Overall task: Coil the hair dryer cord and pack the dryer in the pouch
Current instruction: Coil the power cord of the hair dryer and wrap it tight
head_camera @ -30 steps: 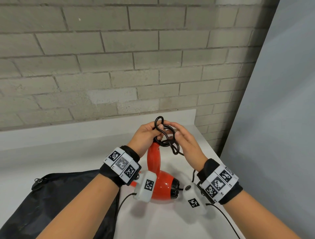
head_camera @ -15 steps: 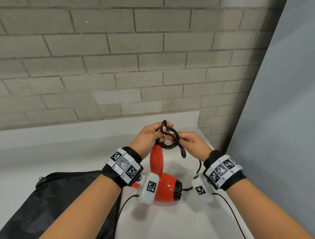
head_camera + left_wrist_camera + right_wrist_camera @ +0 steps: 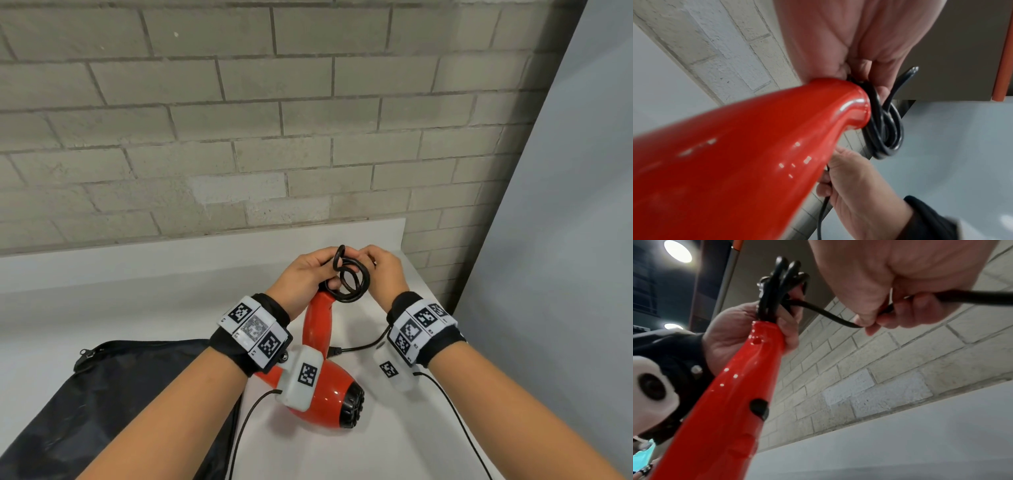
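Observation:
A glossy red hair dryer lies on the white table with its handle pointing up and away. My left hand holds several black cord loops bunched at the handle's end. My right hand pinches the running cord just right of the loops. The rest of the cord trails down over the table behind the right wrist. The black pouch lies flat at the lower left, its zipper at the top edge.
A grey brick wall rises behind the white table. A grey panel closes off the right side just past the table's right edge. Thin wrist-camera cables hang from both wrists over the table.
Both hands have drawn closer together; the right hand has risen to the loops, adding a turn. The coil has gone from a loose hanging tangle to tighter round loops.

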The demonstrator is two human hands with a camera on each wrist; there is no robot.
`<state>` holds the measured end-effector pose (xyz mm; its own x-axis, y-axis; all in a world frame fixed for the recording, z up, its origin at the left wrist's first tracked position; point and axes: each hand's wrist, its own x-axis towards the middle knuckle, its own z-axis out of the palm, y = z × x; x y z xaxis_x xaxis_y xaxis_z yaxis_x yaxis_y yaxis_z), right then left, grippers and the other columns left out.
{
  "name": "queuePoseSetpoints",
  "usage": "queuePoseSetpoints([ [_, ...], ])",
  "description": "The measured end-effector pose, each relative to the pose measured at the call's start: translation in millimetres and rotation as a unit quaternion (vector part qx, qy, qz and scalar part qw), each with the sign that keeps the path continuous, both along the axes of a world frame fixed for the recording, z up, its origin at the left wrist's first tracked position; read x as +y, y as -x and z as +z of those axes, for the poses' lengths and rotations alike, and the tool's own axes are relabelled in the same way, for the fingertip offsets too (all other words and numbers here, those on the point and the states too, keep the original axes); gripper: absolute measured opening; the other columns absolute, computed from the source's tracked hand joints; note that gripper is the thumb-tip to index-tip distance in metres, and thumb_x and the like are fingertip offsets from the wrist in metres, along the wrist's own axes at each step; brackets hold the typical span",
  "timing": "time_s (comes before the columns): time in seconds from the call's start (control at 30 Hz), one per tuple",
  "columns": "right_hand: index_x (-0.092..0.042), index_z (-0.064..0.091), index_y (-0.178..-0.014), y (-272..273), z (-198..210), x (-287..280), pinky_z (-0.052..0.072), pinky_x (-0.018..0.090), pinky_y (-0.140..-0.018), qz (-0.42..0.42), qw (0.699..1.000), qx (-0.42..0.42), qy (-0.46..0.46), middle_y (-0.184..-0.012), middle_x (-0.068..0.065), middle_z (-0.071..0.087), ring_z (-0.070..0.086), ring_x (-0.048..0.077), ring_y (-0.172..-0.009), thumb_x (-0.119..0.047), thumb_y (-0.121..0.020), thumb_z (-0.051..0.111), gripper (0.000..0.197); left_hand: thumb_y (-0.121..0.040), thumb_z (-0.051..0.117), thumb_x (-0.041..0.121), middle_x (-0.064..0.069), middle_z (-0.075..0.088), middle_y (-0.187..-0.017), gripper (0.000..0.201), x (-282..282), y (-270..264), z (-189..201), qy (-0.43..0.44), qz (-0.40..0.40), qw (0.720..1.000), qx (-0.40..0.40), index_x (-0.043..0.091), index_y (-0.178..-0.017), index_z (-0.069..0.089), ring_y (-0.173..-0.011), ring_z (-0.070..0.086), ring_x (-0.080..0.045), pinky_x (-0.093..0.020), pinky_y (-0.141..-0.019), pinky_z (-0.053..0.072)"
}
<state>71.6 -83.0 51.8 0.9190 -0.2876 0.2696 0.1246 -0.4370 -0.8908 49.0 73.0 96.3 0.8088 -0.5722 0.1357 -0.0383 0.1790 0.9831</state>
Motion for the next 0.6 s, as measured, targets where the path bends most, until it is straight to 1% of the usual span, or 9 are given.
queuePoseSetpoints([
  [0.03, -0.002, 0.063, -0.084, -3, -4, -5, 0.040, 0.019, -0.060, -0.017, 0.999, 0.020, 0.018, -0.073, 0.009, 0.059, 0.052, 0.021, -0.073, -0.011, -0.092, 0.048, 0.019, -0.092, 0.039, 0.001, 0.010, 0.064, -0.069, 0.032, 1, 0, -1, 0.006, -0.008, 1.000, -0.001, 0.018, -0.093, 0.065, -0.047, 0.042, -0.001, -0.012, -0.052, 0.039],
  [0.1, 0.004, 0.062, -0.090, -7, -14, -22, 0.030, 0.021, -0.055, -0.059, 0.994, 0.073, 0.049, -0.080, 0.012, 0.060, 0.049, 0.021, -0.078, -0.010, -0.092, 0.048, 0.020, -0.091, 0.041, 0.005, 0.009, 0.066, -0.073, 0.032, 5, 1, -3, 0.019, -0.028, 0.999, -0.011, 0.022, -0.091, 0.068, -0.048, 0.042, -0.002, -0.011, -0.052, 0.038],
  [0.2, 0.005, 0.064, -0.098, -6, -33, -52, 0.036, 0.026, -0.071, -0.081, 0.971, 0.194, 0.112, -0.106, 0.024, 0.064, 0.057, 0.031, -0.094, -0.007, -0.092, 0.046, 0.023, -0.084, 0.045, 0.016, 0.010, 0.066, -0.074, 0.029, 9, 7, -4, 0.014, -0.039, 0.998, -0.040, 0.029, -0.088, 0.071, -0.050, 0.041, -0.002, -0.012, -0.053, 0.036],
  [0.3, -0.004, 0.067, -0.102, 6, -44, -56, 0.044, 0.029, -0.088, -0.019, 0.927, 0.295, 0.230, -0.115, 0.017, 0.065, 0.057, 0.032, -0.108, -0.005, -0.091, 0.043, 0.026, -0.084, 0.045, 0.019, 0.012, 0.065, -0.073, 0.029, 10, 7, -5, 0.007, -0.016, 0.998, -0.057, 0.032, -0.087, 0.071, -0.051, 0.042, -0.002, -0.012, -0.053, 0.036],
  [0.37, -0.010, 0.065, -0.108, 13, -42, -50, 0.040, 0.026, -0.094, 0.028, 0.929, 0.282, 0.237, -0.123, 0.011, 0.061, 0.054, 0.027, -0.115, 0.003, -0.086, 0.042, 0.035, -0.085, 0.045, 0.019, 0.011, 0.066, -0.073, 0.027, 9, 6, -5, 0.009, -0.002, 0.998, -0.064, 0.031, -0.090, 0.068, -0.051, 0.042, -0.002, -0.012, -0.053, 0.037],
  [0.43, -0.015, 0.060, -0.117, 20, -28, -39, 0.040, 0.023, -0.100, 0.126, 0.952, 0.216, 0.175, -0.126, 0.005, 0.058, 0.054, 0.015, -0.117, 0.013, -0.078, 0.039, 0.053, -0.090, 0.044, 0.014, 0.012, 0.066, -0.072, 0.023, 7, 6, -5, 0.010, 0.012, 0.997, -0.069, 0.024, -0.096, 0.064, -0.052, 0.042, -0.002, -0.012, -0.054, 0.038],
  [0.5, -0.013, 0.056, -0.121, 32, -6, -26, 0.047, 0.012, -0.088, 0.243, 0.958, 0.152, 0.024, -0.117, 0.000, 0.061, 0.060, -0.006, -0.100, 0.018, -0.075, 0.038, 0.058, -0.094, 0.039, 0.007, 0.013, 0.066, -0.070, 0.026, 5, 5, -4, 0.004, 0.031, 0.997, -0.073, 0.021, -0.097, 0.061, -0.052, 0.044, -0.002, -0.013, -0.055, 0.042],
  [0.53, -0.009, 0.055, -0.120, 38, 2, -20, 0.049, 0.011, -0.083, 0.293, 0.944, 0.130, -0.074, -0.111, 0.002, 0.063, 0.063, -0.006, -0.095, 0.017, -0.075, 0.040, 0.054, -0.094, 0.038, 0.006, 0.013, 0.067, -0.070, 0.028, 4, 5, -4, 0.000, 0.040, 0.996, -0.077, 0.021, -0.097, 0.061, -0.054, 0.046, -0.003, -0.014, -0.058, 0.045],
  [0.6, -0.001, 0.057, -0.114, 45, 14, -14, 0.053, 0.021, -0.082, 0.343, 0.904, 0.110, -0.229, -0.098, 0.006, 0.068, 0.068, 0.011, -0.089, 0.002, -0.079, 0.045, 0.037, -0.094, 0.037, 0.006, 0.013, 0.066, -0.070, 0.031, 4, 2, -4, -0.003, 0.057, 0.995, -0.085, 0.024, -0.095, 0.062, -0.061, 0.048, -0.007, -0.018, -0.065, 0.047],
])
